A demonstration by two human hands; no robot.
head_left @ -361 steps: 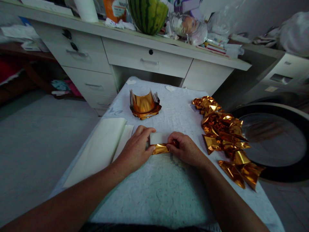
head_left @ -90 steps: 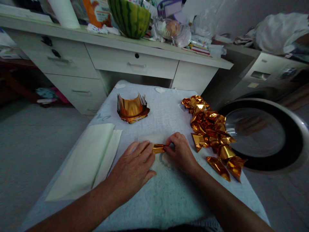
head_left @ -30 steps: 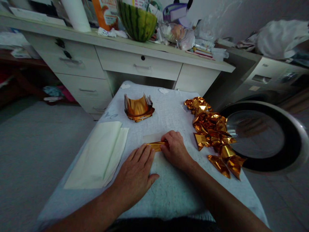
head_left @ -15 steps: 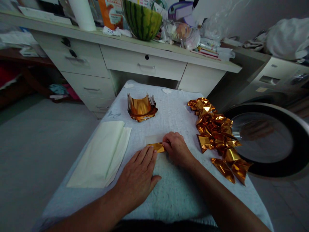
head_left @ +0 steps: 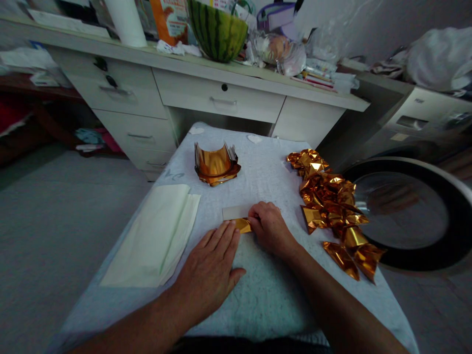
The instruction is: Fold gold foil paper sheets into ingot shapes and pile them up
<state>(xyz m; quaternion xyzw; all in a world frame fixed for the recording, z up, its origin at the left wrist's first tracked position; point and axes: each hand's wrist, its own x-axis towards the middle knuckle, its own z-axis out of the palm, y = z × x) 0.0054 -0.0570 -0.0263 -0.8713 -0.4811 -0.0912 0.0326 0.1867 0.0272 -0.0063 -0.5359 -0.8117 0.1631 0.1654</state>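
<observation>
A small piece of gold foil paper [head_left: 243, 225], folded into a strip with a whitish part along its far side, lies on the cloth-covered table [head_left: 258, 295]. My left hand [head_left: 212, 265] rests flat on its left end, fingers stretched out. At the right end, my right hand [head_left: 271, 227] has its fingers curled and pinched on the foil. Behind them stands a curved stack of gold foil sheets [head_left: 216, 164]. Several folded gold foil pieces [head_left: 328, 196] are heaped along the table's right side.
Folded pale paper sheets [head_left: 151, 236] lie on the left of the table. Beyond it stands a white desk [head_left: 224, 101] bearing a cut watermelon [head_left: 217, 32], a white roll [head_left: 127, 24] and plastic bags. A washing machine with its round door [head_left: 457, 216] open is close on the right.
Almost nothing differs. Both hands keep their places on the gold foil, with only a very slight shift of the left hand.
</observation>
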